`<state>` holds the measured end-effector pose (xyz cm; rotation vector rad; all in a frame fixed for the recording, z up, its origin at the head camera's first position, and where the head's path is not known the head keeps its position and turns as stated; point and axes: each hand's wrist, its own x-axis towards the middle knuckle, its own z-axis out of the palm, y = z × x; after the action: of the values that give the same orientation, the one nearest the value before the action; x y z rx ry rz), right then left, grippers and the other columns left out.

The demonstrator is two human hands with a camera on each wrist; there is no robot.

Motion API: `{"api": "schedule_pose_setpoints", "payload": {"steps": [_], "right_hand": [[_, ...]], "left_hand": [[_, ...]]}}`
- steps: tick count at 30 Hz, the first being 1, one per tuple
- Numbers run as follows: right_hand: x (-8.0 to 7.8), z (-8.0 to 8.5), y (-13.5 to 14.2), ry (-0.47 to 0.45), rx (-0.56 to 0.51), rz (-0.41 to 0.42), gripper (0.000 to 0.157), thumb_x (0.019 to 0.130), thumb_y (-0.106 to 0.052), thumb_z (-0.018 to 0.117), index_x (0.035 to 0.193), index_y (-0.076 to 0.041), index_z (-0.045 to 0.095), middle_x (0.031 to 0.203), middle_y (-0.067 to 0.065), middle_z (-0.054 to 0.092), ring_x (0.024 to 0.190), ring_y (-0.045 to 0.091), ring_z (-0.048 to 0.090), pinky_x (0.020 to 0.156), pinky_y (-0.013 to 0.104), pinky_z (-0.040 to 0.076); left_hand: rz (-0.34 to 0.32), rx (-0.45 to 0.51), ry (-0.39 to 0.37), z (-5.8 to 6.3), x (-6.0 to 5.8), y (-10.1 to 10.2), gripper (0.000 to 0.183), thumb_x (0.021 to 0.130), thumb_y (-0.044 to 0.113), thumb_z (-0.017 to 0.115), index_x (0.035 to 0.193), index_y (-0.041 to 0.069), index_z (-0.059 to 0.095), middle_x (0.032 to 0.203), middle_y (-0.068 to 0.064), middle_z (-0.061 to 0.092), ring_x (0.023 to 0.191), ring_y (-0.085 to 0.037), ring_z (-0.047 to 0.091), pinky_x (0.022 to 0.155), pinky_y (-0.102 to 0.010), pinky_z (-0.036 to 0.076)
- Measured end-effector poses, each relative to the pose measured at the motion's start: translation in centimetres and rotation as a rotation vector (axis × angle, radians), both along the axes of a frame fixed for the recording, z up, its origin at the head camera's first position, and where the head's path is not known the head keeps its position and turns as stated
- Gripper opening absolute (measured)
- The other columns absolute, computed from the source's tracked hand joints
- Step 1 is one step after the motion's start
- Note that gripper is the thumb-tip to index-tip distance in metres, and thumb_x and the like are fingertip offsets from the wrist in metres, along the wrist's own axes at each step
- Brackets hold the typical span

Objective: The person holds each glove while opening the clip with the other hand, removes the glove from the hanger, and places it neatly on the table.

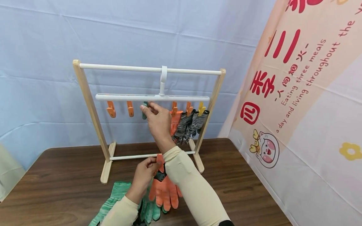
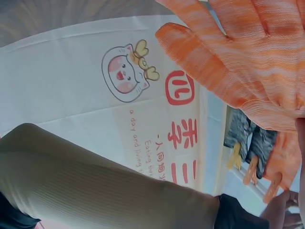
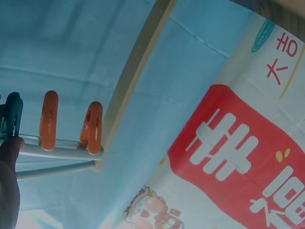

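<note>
My left hand (image 1: 143, 176) grips the cuff of an orange glove (image 1: 165, 192), which hangs fingers down below the rack, its palm filling the upper right of the left wrist view. Above it, my right hand (image 1: 160, 123) pinches a green clothespin (image 1: 144, 113) on the white hanger (image 1: 127, 98). The right wrist view shows my thumb against that green clothespin (image 3: 13, 114). Under the left forearm lie green gloves (image 1: 120, 190), partly covered by the arm and the orange glove. Another orange glove (image 1: 175, 121) hangs from the hanger, half hidden behind my right hand.
A wooden rack (image 1: 94, 116) with white rods carries the hanger. Orange clothespins (image 1: 130, 110) hang left of my right hand. To its right, grey-black gloves (image 1: 185, 125) hang, one under a yellow clothespin (image 1: 201, 109). A printed cloth (image 1: 282, 110) stands beside the brown table (image 1: 234, 179).
</note>
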<state>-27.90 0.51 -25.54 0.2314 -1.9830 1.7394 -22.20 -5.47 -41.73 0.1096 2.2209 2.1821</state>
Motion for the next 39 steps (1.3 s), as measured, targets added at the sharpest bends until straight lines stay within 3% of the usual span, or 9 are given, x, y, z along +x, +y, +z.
{"api": "schedule_pose_setpoints", "payload": {"steps": [6,9,15,28,39], "right_hand": [[-0.2,-0.1,0.1,0.019,0.017,0.000,0.044,0.078,-0.034,0.072,0.115,-0.011,0.065,0.091,-0.004,0.069,0.080,0.002,0.063,0.068,0.022,0.050],[-0.2,-0.1,0.2,0.026,0.030,-0.002,0.044,0.078,-0.035,0.072,0.114,-0.012,0.065,0.092,-0.005,0.069,0.081,0.002,0.063,0.067,0.023,0.050],[-0.4,-0.2,0.2,0.024,0.043,-0.009,0.043,0.077,-0.036,0.072,0.113,-0.014,0.066,0.091,-0.006,0.068,0.082,0.007,0.062,0.065,0.023,0.049],[-0.4,-0.2,0.5,0.004,0.060,0.015,0.046,0.077,-0.040,0.071,0.116,-0.016,0.064,0.094,-0.008,0.066,0.083,0.014,0.061,0.062,0.024,0.049],[-0.5,-0.4,0.4,0.023,0.058,0.029,0.045,0.077,-0.041,0.071,0.115,-0.018,0.064,0.094,-0.008,0.066,0.081,0.006,0.061,0.063,0.024,0.049]], "left_hand": [[0.018,-0.059,-0.015,-1.0,-0.4,0.7,0.015,0.091,0.019,0.055,0.097,0.009,0.065,0.088,-0.005,0.062,0.082,-0.019,0.054,0.072,-0.034,0.044],[0.022,-0.072,-0.018,-1.4,-0.7,1.1,0.017,0.092,0.015,0.052,0.097,0.006,0.065,0.095,-0.009,0.062,0.082,-0.019,0.055,0.069,-0.032,0.045],[-0.002,-0.071,-0.017,-1.9,-1.3,1.8,0.023,0.091,0.003,0.042,0.102,-0.002,0.061,0.092,-0.011,0.060,0.074,-0.017,0.052,0.060,-0.027,0.043],[-0.008,-0.069,-0.081,-2.8,-2.8,2.4,0.019,0.087,0.006,0.046,0.097,0.001,0.062,0.086,-0.009,0.060,0.070,-0.017,0.052,0.058,-0.027,0.043],[-0.013,0.003,-0.118,-3.3,-3.3,2.1,0.017,0.087,0.004,0.049,0.096,-0.002,0.061,0.086,-0.010,0.059,0.069,-0.017,0.052,0.056,-0.028,0.044]]}}
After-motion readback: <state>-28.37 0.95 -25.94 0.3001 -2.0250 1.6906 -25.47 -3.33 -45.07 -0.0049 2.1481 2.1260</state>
